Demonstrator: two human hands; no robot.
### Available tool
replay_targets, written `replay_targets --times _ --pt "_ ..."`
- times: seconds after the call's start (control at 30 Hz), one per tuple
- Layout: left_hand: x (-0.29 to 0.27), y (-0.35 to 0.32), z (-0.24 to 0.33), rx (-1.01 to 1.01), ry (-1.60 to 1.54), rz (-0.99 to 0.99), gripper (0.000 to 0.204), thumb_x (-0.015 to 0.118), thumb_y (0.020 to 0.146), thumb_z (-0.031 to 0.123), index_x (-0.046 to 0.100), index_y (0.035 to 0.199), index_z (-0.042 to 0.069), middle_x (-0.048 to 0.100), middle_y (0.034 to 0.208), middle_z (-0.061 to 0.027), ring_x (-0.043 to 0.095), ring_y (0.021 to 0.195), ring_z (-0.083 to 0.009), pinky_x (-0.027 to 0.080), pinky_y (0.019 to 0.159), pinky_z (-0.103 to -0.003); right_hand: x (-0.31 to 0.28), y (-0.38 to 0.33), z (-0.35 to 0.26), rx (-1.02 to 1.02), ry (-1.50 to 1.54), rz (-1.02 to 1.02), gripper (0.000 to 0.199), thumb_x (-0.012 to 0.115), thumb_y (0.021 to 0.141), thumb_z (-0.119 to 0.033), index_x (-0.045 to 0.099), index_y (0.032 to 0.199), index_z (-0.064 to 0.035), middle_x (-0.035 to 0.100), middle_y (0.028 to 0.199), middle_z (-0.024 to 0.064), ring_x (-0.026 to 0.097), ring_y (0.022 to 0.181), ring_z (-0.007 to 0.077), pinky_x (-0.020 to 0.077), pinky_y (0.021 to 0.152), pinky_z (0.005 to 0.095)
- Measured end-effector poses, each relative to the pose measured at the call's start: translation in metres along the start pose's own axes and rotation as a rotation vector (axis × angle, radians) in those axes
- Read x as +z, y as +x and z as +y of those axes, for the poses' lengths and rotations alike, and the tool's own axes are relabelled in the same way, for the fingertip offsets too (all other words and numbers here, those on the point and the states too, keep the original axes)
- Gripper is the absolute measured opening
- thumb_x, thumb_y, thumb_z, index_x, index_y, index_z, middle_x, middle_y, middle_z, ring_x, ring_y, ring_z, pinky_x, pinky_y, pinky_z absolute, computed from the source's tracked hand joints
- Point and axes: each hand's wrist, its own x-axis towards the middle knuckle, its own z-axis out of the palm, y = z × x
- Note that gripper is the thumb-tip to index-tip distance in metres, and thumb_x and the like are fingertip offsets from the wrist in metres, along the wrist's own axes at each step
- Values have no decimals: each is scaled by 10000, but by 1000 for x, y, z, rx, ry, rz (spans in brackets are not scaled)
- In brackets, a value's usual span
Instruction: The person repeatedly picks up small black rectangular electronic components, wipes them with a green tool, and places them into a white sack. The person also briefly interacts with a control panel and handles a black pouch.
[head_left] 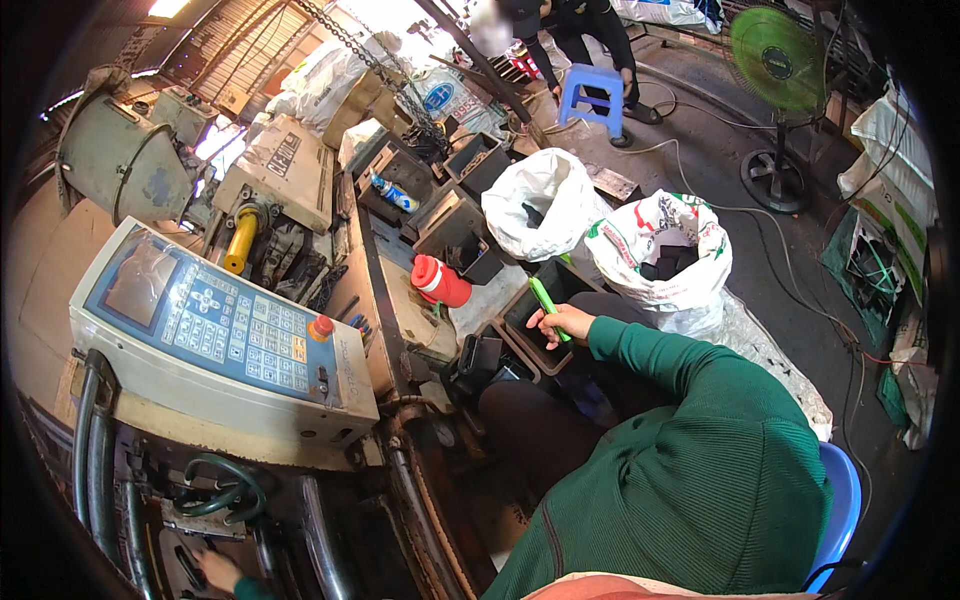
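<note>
My right hand (567, 323) is closed around a slim bright-green utility knife (541, 294), held above a dark open bin (520, 322) by my knees. At the lower left, my left hand (217, 570) reaches in among the bars of a machine. Its fingertips are at a small, long black part (189, 566) and appear closed on it; dim light blurs the grip. Above that hand a looped dark hose (225, 487) hangs. The machine's control panel (240, 325), with blue keys and a red stop button (320, 327), stands between my hands.
Two white sacks (535, 195) with black pieces stand beyond my right hand. A red jug (440, 281) and a blue-and-white bottle (394, 194) stand by grey bins. Farther off, a person (590, 35) bends near a blue stool (592, 92); a green fan (778, 65) stands right.
</note>
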Motion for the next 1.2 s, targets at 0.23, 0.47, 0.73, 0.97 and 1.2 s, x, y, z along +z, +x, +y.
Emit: replay_targets --times 0.23,0.47,0.73,0.97,1.2 --pt "-133 17 29 -296 -212 201 228 489 864 227 617 878 39 612 924 -120 614 862 -276 512 698 -392 -7 -12 -4 -25 48 14 245 518 820 -113 559 1043 -22 517 655 -8 515 583 90 506 614 280" --pt "-287 -61 125 41 -1156 466 303 479 867 300 598 881 21 600 861 -128 603 807 -255 496 712 -366 -9 -12 -4 1 104 13 238 510 860 -122 560 1072 -25 574 803 23 571 700 108 497 631 259" --pt "-346 -244 312 156 -1862 12 397 468 870 383 577 884 2 586 788 -138 592 744 -231 478 727 -337 -12 -9 3 3 183 -25 252 531 855 -160 563 1082 -55 602 830 23 603 715 111 498 602 252" --pt "-305 -215 165 -382 -1907 551 482 459 872 456 558 888 -15 574 725 -146 582 689 -210 461 740 -311 -1 -16 4 13 72 -68 264 520 827 -122 567 1076 -48 628 906 54 606 750 118 484 618 243" --pt "-337 -216 35 -341 -2453 1304 362 480 866 466 545 816 114 527 653 -22 526 604 -153 423 596 -284 71 -79 -77 -349 330 -265 174 560 761 -3 576 932 -33 572 1037 120 576 897 176 464 842 311"
